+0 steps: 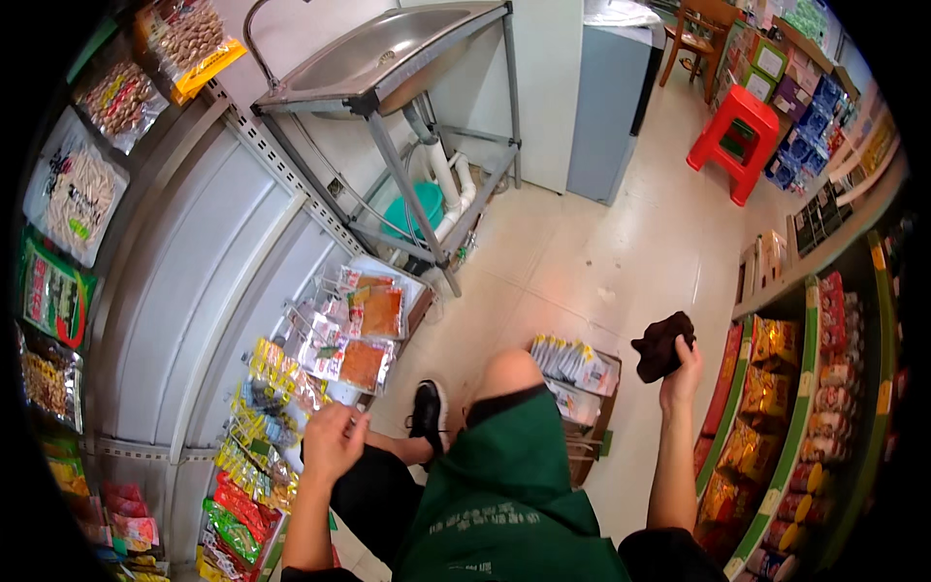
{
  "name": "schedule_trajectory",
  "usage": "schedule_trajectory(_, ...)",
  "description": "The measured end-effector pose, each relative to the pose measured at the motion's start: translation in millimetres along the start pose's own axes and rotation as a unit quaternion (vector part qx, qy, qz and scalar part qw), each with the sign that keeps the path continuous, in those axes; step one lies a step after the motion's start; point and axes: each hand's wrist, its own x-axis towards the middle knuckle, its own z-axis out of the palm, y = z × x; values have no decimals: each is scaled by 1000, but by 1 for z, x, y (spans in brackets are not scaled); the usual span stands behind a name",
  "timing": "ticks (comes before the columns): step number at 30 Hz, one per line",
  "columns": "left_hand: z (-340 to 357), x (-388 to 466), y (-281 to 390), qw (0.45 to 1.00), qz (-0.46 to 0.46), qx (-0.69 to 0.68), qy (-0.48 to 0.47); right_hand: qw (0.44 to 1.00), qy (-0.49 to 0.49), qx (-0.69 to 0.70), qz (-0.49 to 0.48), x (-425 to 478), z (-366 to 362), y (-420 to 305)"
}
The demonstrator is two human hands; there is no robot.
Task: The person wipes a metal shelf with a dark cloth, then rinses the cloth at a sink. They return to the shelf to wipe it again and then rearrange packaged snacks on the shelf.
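Note:
A crumpled dark brown cloth (660, 348) is gripped in my right hand (684, 371), held out over the floor beside the right-hand shelves. My left hand (334, 442), its fingers curled, is over the edge of the low left shelf. Whether anything small lies inside those fingers cannot be made out. Nearest to it are hanging yellow-topped snack packets (287, 371) and clear packs with orange-brown contents (364, 364). Between my hands are my bent knee and a green apron (502, 480) bearing writing.
A cardboard box (607, 415) of packets stands by my knee. Ahead is a steel sink (378, 54) on a metal frame, with a teal basin (414, 211) beneath. A red plastic stool (738, 142) stands far right. Stocked shelves (789, 407) line the right; hanging packets (76, 189) line the left.

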Motion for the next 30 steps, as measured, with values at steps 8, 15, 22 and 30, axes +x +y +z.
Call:
schedule_trajectory(8,35,54,-46,981,193,-19,24,992,103,59,-33,10,240,110)
schedule_trajectory(15,66,155,-91,971,184,-125,-90,986,88,-139,-38,25,334,199)
schedule_trajectory(22,93,218,-61,937,188,-94,-277,953,99,-276,-70,13,340,224)
schedule_trajectory(30,28,200,-11,905,77,-147,-392,931,246,-255,86,-25,326,76)
